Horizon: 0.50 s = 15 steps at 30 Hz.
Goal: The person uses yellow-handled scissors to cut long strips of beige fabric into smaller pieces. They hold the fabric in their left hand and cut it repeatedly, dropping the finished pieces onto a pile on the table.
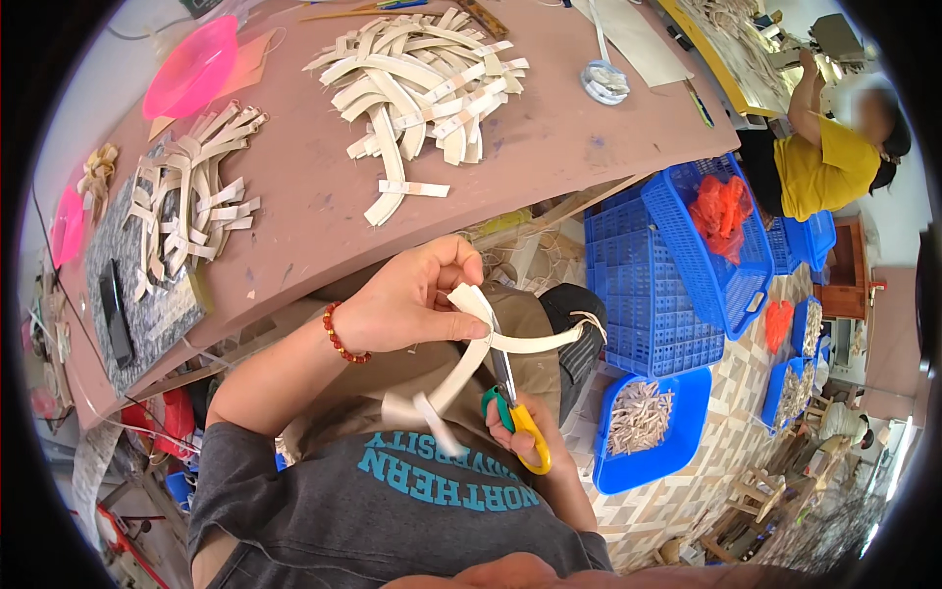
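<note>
My left hand (417,299), with a red bead bracelet on the wrist, pinches a bundle of pale curved strips (471,358) over my lap. My right hand (525,432) grips scissors with green and yellow handles (518,420). The scissor blades (502,363) point up at the strips where they cross, just below my left fingers. One strip runs right toward my knee; others curl down toward my grey shirt.
A pinkish table (294,187) carries two heaps of the same strips (422,79) (191,187), a pink bowl (191,69) and a phone (116,314). Blue crates (677,265) and a blue tray of small pieces (643,422) stand at right. A person in yellow (824,157) works beyond.
</note>
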Available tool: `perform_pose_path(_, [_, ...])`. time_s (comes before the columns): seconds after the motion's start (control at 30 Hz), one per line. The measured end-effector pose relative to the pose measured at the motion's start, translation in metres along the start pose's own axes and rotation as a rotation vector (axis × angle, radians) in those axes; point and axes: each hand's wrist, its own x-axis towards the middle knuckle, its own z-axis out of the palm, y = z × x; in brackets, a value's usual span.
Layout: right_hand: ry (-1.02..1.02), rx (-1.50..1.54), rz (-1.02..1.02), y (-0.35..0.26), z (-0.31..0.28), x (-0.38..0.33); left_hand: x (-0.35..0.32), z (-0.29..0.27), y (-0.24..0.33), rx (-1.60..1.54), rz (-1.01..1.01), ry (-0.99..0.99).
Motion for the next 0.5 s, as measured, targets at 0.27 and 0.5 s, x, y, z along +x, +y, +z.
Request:
perform_pose_path(0.27, [-0.006, -0.047, 0.000, 0.010, -0.011, -0.005, 0.002, -0.009, 0.002, 0.060, -0.038, -0.059])
perform_pose_path(0.5, [-0.038, -0.084, -0.062, 0.005, -0.012, 0.001, 0.007, -0.011, 0.005, 0.204, -0.059, -0.124])
